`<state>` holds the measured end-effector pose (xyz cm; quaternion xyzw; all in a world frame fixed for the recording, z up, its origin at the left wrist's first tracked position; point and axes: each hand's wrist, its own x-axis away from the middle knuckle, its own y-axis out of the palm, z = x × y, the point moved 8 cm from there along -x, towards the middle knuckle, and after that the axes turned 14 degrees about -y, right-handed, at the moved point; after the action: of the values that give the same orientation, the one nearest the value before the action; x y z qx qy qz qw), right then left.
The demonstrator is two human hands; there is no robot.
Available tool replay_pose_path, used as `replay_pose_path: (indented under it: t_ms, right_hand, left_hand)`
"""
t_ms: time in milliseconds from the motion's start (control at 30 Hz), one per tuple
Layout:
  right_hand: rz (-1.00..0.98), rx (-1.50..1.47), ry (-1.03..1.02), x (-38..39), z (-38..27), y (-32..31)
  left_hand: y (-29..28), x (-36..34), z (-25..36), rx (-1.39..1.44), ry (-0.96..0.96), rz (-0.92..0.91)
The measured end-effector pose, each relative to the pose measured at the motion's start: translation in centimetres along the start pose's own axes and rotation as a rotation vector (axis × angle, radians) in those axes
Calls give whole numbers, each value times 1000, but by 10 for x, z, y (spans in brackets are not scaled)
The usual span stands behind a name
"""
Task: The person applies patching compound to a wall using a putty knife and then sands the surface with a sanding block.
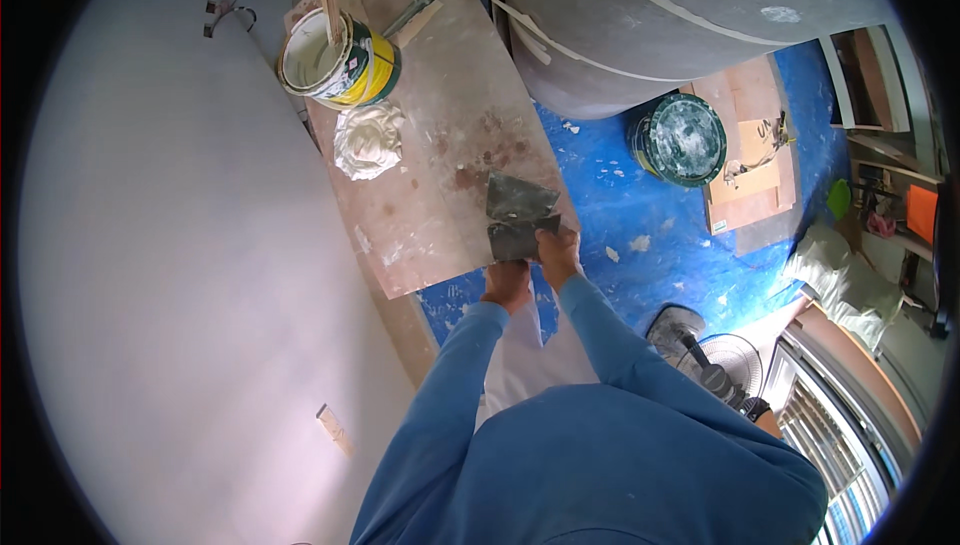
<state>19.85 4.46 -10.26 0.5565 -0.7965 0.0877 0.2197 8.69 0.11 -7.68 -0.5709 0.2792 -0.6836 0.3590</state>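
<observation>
My right hand [558, 251] grips a dark grey flat piece [515, 241] at the near edge of a stained board [450, 75]. A second dark flat piece [520, 195] lies just beyond it on the board. My left hand [508, 282] is against the board's near edge below the dark piece, its fingertips hidden. Further along the board, a crumpled white cloth or plastic [368, 140] lies beside an open bucket [340, 70] with yellow label and sticks in it. A long grey tool [410, 15] lies behind the bucket.
A white wall [170, 245] runs along my left. Right of the board, blue sheeting [610, 225] carries a lidded green bucket [676, 140] and cardboard [750, 195]. A large grey covered object [640, 5] stands beyond. A fan [720, 365] and cluttered shelves [890, 205] are at right.
</observation>
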Motion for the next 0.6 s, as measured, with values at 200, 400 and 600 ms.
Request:
replay_pose_path:
  t_ms: [200,400,600]
  right_hand:
    - [71,-244,-104,-91,-54,-5]
    - [-138,-247,57,-41,-58,-95]
    - [-235,-96,-37,-39,-42,-84]
  left_hand:
    - [-48,3,26,39,-82,-53]
    - [-73,-38,7,86,-195,43]
    - [-110,-48,16,-4,-138,52]
